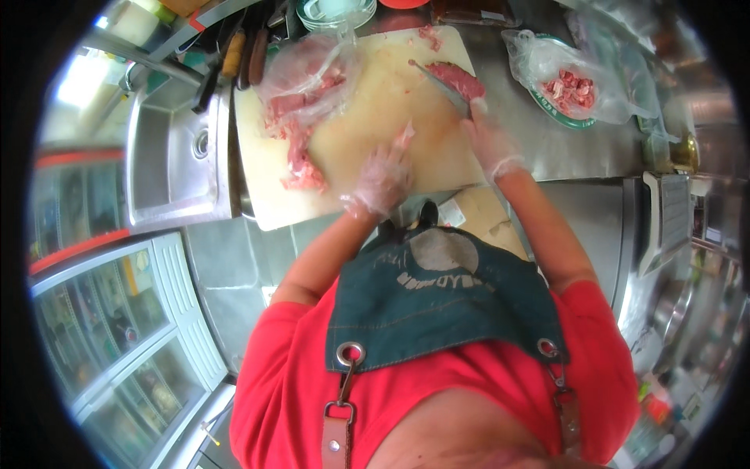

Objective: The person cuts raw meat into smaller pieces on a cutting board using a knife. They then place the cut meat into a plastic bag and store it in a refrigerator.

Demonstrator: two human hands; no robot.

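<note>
My right hand (pixel 492 146), in a clear plastic glove, is closed on a knife (pixel 444 87). The blade points away and to the left, lying against a dark red piece of meat (pixel 459 77) at the far right of the white cutting board (pixel 367 86). At the board's near middle is my left hand (pixel 380 178), also gloved, its fingers closed at a small pinkish scrap of meat (pixel 405 136). To its left, a clear plastic bag (pixel 332 55) partly covers a larger pile of raw meat (pixel 291 105), whose trimmed strip trails toward me.
A steel sink (pixel 173 160) adjoins the board's left side, with knife handles (pixel 233 53) beyond it. Right of the board, a green-rimmed plate (pixel 580 123) bears cut meat chunks (pixel 570 92) in a plastic bag. Stacked bowls (pixel 334 14) stand at the back.
</note>
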